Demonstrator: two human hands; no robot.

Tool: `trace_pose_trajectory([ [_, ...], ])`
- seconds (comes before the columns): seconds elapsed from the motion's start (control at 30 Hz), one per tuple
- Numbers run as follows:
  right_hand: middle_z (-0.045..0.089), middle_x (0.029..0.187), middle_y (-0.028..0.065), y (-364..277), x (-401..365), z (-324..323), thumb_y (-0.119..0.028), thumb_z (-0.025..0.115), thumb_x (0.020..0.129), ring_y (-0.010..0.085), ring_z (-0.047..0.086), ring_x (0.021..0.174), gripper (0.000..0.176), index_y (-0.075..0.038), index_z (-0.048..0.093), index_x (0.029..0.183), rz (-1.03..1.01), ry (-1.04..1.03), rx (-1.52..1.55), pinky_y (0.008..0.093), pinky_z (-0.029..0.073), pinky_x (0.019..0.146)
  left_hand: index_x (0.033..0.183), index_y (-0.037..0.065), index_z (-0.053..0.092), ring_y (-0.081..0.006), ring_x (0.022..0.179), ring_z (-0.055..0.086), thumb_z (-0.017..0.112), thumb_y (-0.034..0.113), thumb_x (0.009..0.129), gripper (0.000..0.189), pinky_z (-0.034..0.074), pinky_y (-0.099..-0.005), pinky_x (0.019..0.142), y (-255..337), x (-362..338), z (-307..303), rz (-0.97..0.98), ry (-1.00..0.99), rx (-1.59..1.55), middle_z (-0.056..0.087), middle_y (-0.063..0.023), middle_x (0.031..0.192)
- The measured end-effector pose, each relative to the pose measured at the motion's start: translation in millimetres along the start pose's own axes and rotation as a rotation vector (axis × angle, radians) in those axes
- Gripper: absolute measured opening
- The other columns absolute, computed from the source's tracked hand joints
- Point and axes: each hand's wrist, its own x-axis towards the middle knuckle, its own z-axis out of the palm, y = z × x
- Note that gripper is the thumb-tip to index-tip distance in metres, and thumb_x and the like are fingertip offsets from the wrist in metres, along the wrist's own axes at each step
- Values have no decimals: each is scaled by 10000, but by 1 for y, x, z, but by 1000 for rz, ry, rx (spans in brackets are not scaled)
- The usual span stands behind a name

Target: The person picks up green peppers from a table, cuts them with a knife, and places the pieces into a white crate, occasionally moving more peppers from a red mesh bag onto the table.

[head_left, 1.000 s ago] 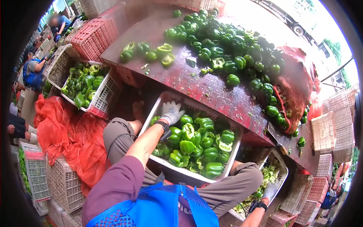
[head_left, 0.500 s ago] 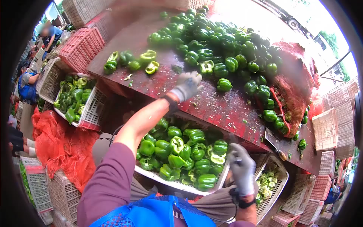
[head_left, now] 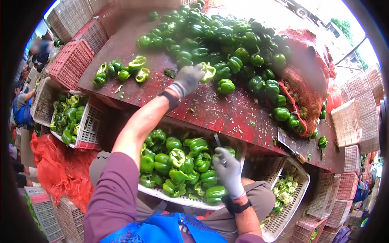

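My left hand, in a grey glove, has its fingers on a cut green pepper at the edge of the pepper pile on the red table. My right hand, also gloved, is closed round a small knife whose blade points up. It hovers over the right side of a white crate full of green peppers. Several cut peppers lie apart at the table's left.
A cleaver lies near the table's front edge, beside a red mesh sack. A crate of scraps stands at right, another pepper crate at left. People are at far left.
The view has shifted. My left hand has reached the cut pepper at the pile's edge and taken hold of it. My right hand has moved left over the crate, and its knife now shows clearly.
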Motion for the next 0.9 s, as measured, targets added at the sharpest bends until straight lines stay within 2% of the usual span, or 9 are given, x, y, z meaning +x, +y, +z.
trace_pose_trajectory([
  [0.07, 680, 901, 59, -3, 5, -7, -118, 668, 902, 92, 607, 678, 313, -46, 628, 1204, 105, 63, 129, 265, 502, 627, 947, 150, 629, -287, 780, 648, 601, 121, 798, 154, 515, -416, 628, 15, -17, -38, 216, 147, -51, 593, -75, 963],
  [0.2, 669, 940, 40, -11, 22, -21, -161, 676, 913, 52, 567, 635, 376, -34, 595, 1257, 284, 138, 551, 205, 450, 535, 1006, 138, 631, -271, 855, 652, 619, 170, 802, 206, 534, -402, 684, 63, -63, -107, 365, 69, -100, 611, -81, 1098],
  [0.27, 667, 938, 40, -27, 26, -23, -193, 702, 900, 72, 597, 680, 424, -38, 591, 1279, 264, 158, 538, 218, 479, 578, 1035, 134, 633, -268, 871, 652, 618, 170, 805, 233, 540, -396, 704, 89, -83, -143, 421, 2, -109, 611, -90, 1142],
  [0.37, 705, 980, 108, -30, 22, -13, -246, 740, 856, 206, 686, 830, 509, -90, 583, 1314, -42, 242, 12, 325, 538, 752, 1050, 137, 652, -262, 878, 644, 625, 185, 814, 243, 532, -392, 715, 122, -109, -172, 475, -165, -71, 600, -111, 1194],
  [0.5, 714, 1000, 173, -51, 6, -9, -417, 735, 804, 344, 692, 952, 541, -129, 621, 1248, 20, 32, -305, 420, 535, 812, 928, 140, 642, -236, 791, 620, 633, 212, 816, 133, 510, -388, 653, 150, -128, -192, 475, -266, -76, 588, -79, 1104],
  [0.67, 717, 962, 180, -15, -1, 25, -404, 740, 777, 347, 695, 931, 490, -106, 649, 1155, 49, 22, -156, 432, 528, 797, 850, 141, 595, -224, 737, 587, 639, 244, 812, 119, 489, -391, 624, 169, -148, -206, 539, -135, -85, 552, -60, 1003],
  [0.8, 721, 932, 173, -21, -14, 36, -341, 725, 767, 340, 698, 894, 387, -89, 682, 1058, 64, 101, -98, 429, 527, 786, 1195, 107, 620, -307, 944, 654, 694, 73, 755, 448, 537, -401, 800, 173, -156, -223, 170, -149, -627, 576, -103, 1235],
  [0.87, 721, 934, 172, -23, -18, 33, -320, 714, 772, 338, 699, 892, 371, -94, 684, 1064, 101, 75, -35, 425, 528, 785, 1528, 103, 325, -177, 994, 620, 722, 153, 839, 796, 526, -303, 832, 175, -169, -230, -494, -238, -1152, 555, -118, 1307],
  [0.9, 721, 935, 172, -24, -23, 33, -310, 708, 774, 337, 700, 891, 363, -97, 685, 1067, 125, 61, -5, 423, 528, 784, 1531, 98, 311, -143, 954, 605, 712, 175, 859, 786, 523, -277, 797, 177, -173, -228, -585, -265, -1245, 565, -109, 1271],
])
